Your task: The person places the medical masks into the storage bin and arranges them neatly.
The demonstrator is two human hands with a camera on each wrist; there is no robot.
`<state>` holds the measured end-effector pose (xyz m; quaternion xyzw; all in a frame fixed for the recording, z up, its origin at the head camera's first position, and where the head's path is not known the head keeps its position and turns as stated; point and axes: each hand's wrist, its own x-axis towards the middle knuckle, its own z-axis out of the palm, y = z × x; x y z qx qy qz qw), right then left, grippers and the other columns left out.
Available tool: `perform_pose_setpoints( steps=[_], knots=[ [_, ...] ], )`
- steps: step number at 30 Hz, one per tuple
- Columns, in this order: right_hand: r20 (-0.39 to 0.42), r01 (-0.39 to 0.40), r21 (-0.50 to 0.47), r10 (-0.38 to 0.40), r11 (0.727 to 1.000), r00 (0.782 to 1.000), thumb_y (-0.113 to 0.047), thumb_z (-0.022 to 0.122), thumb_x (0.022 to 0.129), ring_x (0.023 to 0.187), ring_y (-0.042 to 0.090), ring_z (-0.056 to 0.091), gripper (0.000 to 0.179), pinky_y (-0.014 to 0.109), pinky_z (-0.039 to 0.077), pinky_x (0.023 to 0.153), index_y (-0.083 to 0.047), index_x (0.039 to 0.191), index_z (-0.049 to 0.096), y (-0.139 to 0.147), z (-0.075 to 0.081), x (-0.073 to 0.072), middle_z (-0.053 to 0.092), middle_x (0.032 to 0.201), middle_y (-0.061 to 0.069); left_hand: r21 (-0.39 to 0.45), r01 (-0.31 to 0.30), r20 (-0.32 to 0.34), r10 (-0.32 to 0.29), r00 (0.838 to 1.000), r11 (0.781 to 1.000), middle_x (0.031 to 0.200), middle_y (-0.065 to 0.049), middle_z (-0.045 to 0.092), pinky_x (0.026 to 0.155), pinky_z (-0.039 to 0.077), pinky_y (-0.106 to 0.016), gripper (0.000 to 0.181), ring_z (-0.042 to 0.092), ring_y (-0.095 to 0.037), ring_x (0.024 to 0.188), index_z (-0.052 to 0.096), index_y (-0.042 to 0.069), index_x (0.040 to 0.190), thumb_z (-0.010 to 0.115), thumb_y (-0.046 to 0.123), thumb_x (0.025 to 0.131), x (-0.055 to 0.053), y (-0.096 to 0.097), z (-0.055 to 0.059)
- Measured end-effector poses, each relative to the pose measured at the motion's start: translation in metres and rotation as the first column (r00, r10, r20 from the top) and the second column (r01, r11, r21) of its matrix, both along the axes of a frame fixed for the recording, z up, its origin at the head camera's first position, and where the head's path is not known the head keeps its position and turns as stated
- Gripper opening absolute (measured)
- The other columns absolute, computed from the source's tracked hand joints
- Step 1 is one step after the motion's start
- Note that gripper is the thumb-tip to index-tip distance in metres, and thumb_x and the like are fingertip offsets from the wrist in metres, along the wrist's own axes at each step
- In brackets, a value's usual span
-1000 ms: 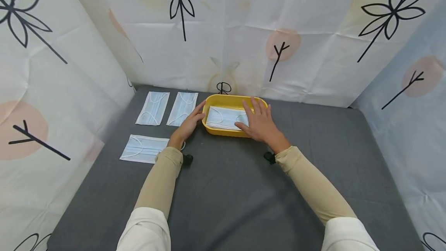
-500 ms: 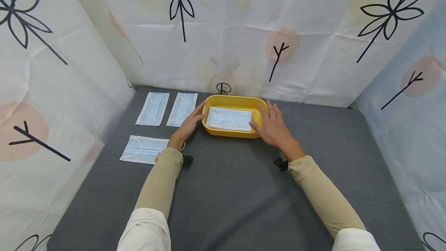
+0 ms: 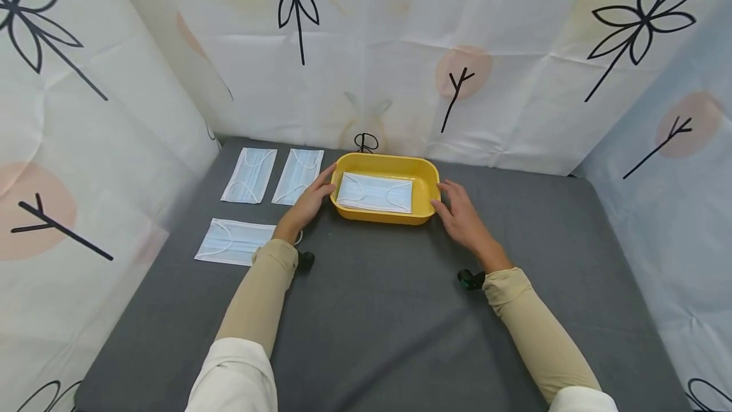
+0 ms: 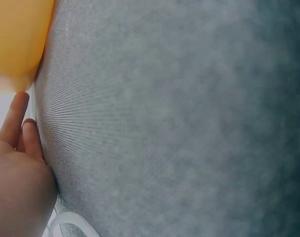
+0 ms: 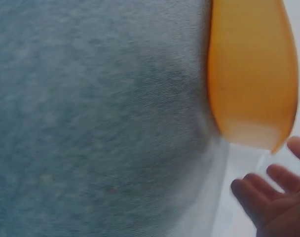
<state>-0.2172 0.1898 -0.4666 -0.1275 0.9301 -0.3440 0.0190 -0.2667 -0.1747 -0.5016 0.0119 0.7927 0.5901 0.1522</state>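
A yellow plastic basin stands on the grey table, with a small stack of blue face masks lying flat toward its left side. My left hand rests at the basin's left end, fingers extended along the outer wall; in the left wrist view a fingertip meets the yellow wall. At the opposite end is my right hand, its fingers spread and its thumb close to the rim. The right wrist view shows the right hand's fingers relaxed beside the basin's end, gripping nothing.
Two face masks lie side by side left of the basin, one at the far left and one nearer. A third mask lies in front of them, partly under the left forearm. Printed white cloth walls the table's back and sides.
My right hand has drawn back from over the masks in the basin, moving right to the outside of its right end. My left hand stays at the left end.
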Motion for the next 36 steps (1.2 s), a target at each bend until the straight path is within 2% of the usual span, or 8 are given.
perform_pose_setpoints(
  steps=[6,9,14,19,23,27,31,36],
  knots=[
    [-0.002,-0.007,-0.158,0.007,0.987,1.0,-0.02,0.052,0.107,0.143,0.041,0.043,0.049,0.056,0.043,0.113,0.0,0.15,0.041,0.007,-0.01,-0.003,0.034,0.158,0.024,-0.016,-0.02,-0.029,0.02,0.999,1.0,0.159,-0.008,0.042,0.127,0.018,-0.058,0.052,0.037,-0.03,0.148,0.028,0.054,0.156,0.043,0.04,0.107,0.003,0.002,-0.001],
    [0.06,-0.012,-0.259,0.028,0.966,0.998,-0.023,0.052,0.108,0.144,0.04,0.043,0.049,0.056,0.042,0.115,-0.003,0.151,0.041,0.01,-0.013,-0.007,0.036,0.159,0.021,-0.019,-0.034,-0.036,0.033,0.999,0.999,0.158,-0.009,0.043,0.127,0.017,-0.058,0.051,0.037,-0.03,0.148,0.029,0.056,0.154,0.043,0.041,0.107,0.004,0.002,0.0],
    [0.184,0.009,-0.41,0.072,0.912,0.98,-0.02,0.051,0.108,0.151,0.039,0.035,0.05,0.056,0.034,0.12,-0.004,0.153,0.037,0.014,-0.017,-0.011,0.035,0.162,0.019,-0.043,-0.015,-0.031,0.013,0.999,0.999,0.158,-0.009,0.043,0.127,0.02,-0.058,0.052,0.038,-0.031,0.147,0.027,0.054,0.156,0.042,0.041,0.108,0.006,0.002,0.001],
    [0.216,0.019,-0.456,0.089,0.89,0.972,-0.014,0.051,0.107,0.152,0.041,0.032,0.051,0.058,0.03,0.122,0.0,0.153,0.036,0.016,-0.021,-0.013,0.033,0.162,0.024,-0.093,0.019,-0.051,-0.023,0.998,0.996,0.159,-0.011,0.043,0.126,0.023,-0.058,0.054,0.039,-0.032,0.147,0.026,0.047,0.159,0.042,0.038,0.108,0.006,0.0,0.007],
    [0.231,0.035,-0.454,0.079,0.89,0.97,-0.019,0.052,0.107,0.152,0.04,0.032,0.052,0.057,0.029,0.123,-0.004,0.154,0.036,0.017,-0.023,-0.014,0.034,0.162,0.022,-0.142,0.049,-0.103,-0.064,0.993,0.989,0.162,-0.011,0.041,0.125,0.025,-0.057,0.056,0.037,-0.031,0.15,0.026,0.038,0.161,0.043,0.034,0.108,0.004,-0.001,0.013],
    [0.248,0.051,-0.481,0.081,0.875,0.965,-0.023,0.052,0.108,0.151,0.039,0.033,0.052,0.056,0.028,0.124,-0.007,0.154,0.036,0.018,-0.026,-0.013,0.036,0.161,0.022,-0.241,0.062,-0.179,-0.108,0.978,0.968,0.163,-0.01,0.039,0.126,0.023,-0.057,0.058,0.033,-0.032,0.153,0.025,0.031,0.163,0.044,0.031,0.108,0.003,-0.002,0.016],
    [0.251,0.053,-0.52,0.094,0.853,0.963,-0.024,0.049,0.109,0.149,0.039,0.035,0.051,0.056,0.027,0.124,-0.009,0.155,0.035,0.018,-0.03,-0.012,0.037,0.16,0.024,-0.378,0.011,-0.245,-0.111,0.963,0.926,0.166,-0.009,0.033,0.125,0.02,-0.062,0.06,0.025,-0.034,0.155,0.023,0.035,0.163,0.045,0.037,0.107,0.005,-0.002,0.018],
    [0.258,0.063,-0.527,0.088,0.847,0.962,-0.025,0.048,0.109,0.147,0.038,0.036,0.051,0.057,0.026,0.124,-0.012,0.156,0.034,0.017,-0.032,-0.012,0.038,0.159,0.024,-0.468,-0.052,-0.313,-0.11,0.943,0.882,0.169,-0.011,0.023,0.124,0.018,-0.065,0.06,0.017,-0.039,0.156,0.02,0.039,0.163,0.041,0.047,0.107,0.01,-0.002,0.023]
  ],
)
